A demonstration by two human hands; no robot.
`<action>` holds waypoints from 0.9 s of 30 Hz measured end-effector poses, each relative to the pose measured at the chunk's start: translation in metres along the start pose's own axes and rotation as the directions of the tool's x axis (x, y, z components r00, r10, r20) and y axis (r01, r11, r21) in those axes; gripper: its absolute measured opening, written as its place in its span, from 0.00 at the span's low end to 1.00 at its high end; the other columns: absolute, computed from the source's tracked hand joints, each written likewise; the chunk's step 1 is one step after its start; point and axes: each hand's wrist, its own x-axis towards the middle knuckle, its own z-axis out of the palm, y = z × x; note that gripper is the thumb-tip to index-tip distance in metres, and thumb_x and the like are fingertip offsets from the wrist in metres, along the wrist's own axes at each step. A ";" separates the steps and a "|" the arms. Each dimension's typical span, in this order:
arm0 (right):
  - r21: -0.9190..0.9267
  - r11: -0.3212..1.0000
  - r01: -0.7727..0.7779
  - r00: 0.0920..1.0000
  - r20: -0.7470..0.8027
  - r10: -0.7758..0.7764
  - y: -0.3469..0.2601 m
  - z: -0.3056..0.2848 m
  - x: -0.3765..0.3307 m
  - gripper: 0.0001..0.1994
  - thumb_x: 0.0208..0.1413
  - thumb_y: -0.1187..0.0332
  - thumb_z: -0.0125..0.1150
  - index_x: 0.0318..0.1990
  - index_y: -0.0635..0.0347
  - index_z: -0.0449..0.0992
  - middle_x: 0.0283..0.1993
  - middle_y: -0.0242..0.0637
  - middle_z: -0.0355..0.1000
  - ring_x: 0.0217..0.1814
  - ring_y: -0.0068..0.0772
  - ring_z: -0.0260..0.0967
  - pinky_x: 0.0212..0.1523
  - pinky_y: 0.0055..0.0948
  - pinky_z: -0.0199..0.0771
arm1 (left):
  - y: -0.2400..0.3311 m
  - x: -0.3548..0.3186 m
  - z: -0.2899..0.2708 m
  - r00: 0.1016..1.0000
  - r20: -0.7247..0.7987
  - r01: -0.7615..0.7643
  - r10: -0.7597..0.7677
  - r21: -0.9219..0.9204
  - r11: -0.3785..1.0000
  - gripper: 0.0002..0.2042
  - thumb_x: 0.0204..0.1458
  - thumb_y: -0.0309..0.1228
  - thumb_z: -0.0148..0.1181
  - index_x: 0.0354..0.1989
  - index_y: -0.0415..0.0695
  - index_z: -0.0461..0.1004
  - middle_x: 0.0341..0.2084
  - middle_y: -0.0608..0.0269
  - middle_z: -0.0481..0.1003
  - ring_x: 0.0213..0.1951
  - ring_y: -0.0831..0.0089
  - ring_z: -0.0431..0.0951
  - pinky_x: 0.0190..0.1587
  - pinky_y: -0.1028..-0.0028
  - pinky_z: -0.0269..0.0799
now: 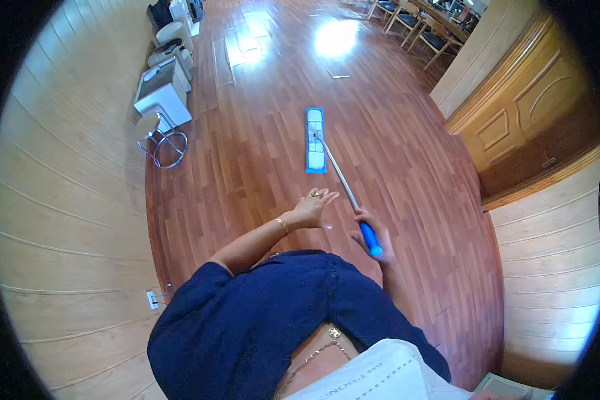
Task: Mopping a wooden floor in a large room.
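A flat mop lies on the wood floor ahead of me, its long head (316, 157) blue-edged with pale panels and pointing away. From its middle a thin metal pole (341, 175) slants back toward me and ends in a blue grip (369, 235). My right hand (383, 241) is closed around the pole at this grip. To its left, my left hand (308, 211) hangs in the air, apart from the pole. Its fingers stretch to the right with the thumb apart, and nothing is in it. A bracelet (283, 226) circles the left wrist.
Along the left wall stand a round stool (171, 152) with a metal ring base and a white cabinet (159, 87). A wooden door (523, 110) is on the right. Chairs (435, 41) and a table are at the far right. A small flat piece (337, 73) lies on the floor ahead.
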 end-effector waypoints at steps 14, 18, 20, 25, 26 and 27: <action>0.088 0.959 0.271 0.955 0.098 -0.279 -0.228 -0.157 -0.088 0.23 0.44 0.51 0.70 0.39 0.60 0.73 0.37 0.50 0.75 0.39 0.48 0.75 0.40 0.46 0.71 | 0.120 0.023 0.087 0.797 -0.079 -0.585 0.598 -0.342 0.735 0.11 0.42 0.30 0.57 0.16 0.46 0.61 0.15 0.52 0.66 0.22 0.50 0.69 0.24 0.58 0.62; 0.207 0.905 0.372 0.846 0.327 -0.422 -0.272 -0.203 -0.113 0.09 0.61 0.59 0.51 0.32 0.49 0.73 0.26 0.35 0.79 0.26 0.30 0.77 0.32 0.31 0.76 | 0.160 0.011 0.083 0.665 0.104 -0.624 0.740 -0.467 0.627 0.09 0.42 0.31 0.58 0.18 0.46 0.64 0.16 0.54 0.68 0.25 0.48 0.72 0.25 0.55 0.63; 0.131 0.930 0.345 0.917 0.166 -0.363 -0.281 -0.186 -0.116 0.12 0.62 0.58 0.50 0.29 0.49 0.73 0.26 0.32 0.79 0.27 0.29 0.78 0.35 0.28 0.75 | 0.161 0.010 0.088 0.627 0.112 -0.656 0.771 -0.457 0.601 0.09 0.41 0.32 0.58 0.17 0.45 0.65 0.16 0.54 0.68 0.25 0.48 0.72 0.25 0.54 0.63; 0.276 0.866 0.416 0.885 0.096 -0.456 -0.245 -0.168 -0.107 0.13 0.58 0.56 0.60 0.26 0.53 0.74 0.24 0.32 0.77 0.29 0.30 0.78 0.29 0.30 0.76 | 0.135 0.018 0.083 0.714 0.015 -0.647 0.700 -0.368 0.668 0.07 0.37 0.29 0.56 0.16 0.45 0.64 0.15 0.53 0.67 0.24 0.47 0.71 0.24 0.55 0.62; 0.253 0.877 0.408 0.912 -0.057 -0.407 -0.241 -0.146 -0.100 0.15 0.58 0.56 0.59 0.24 0.52 0.73 0.22 0.31 0.76 0.28 0.29 0.77 0.32 0.32 0.76 | 0.119 0.021 0.092 0.741 -0.031 -0.638 0.671 -0.344 0.689 0.06 0.36 0.29 0.55 0.15 0.46 0.64 0.15 0.53 0.67 0.24 0.47 0.71 0.24 0.56 0.62; 0.228 0.899 0.374 0.927 -0.129 -0.353 -0.233 -0.134 -0.102 0.15 0.58 0.56 0.60 0.23 0.52 0.72 0.20 0.30 0.74 0.27 0.29 0.77 0.36 0.35 0.75 | 0.101 0.028 0.100 0.762 -0.054 -0.627 0.645 -0.308 0.715 0.07 0.37 0.34 0.58 0.17 0.46 0.70 0.16 0.53 0.70 0.24 0.47 0.72 0.25 0.54 0.63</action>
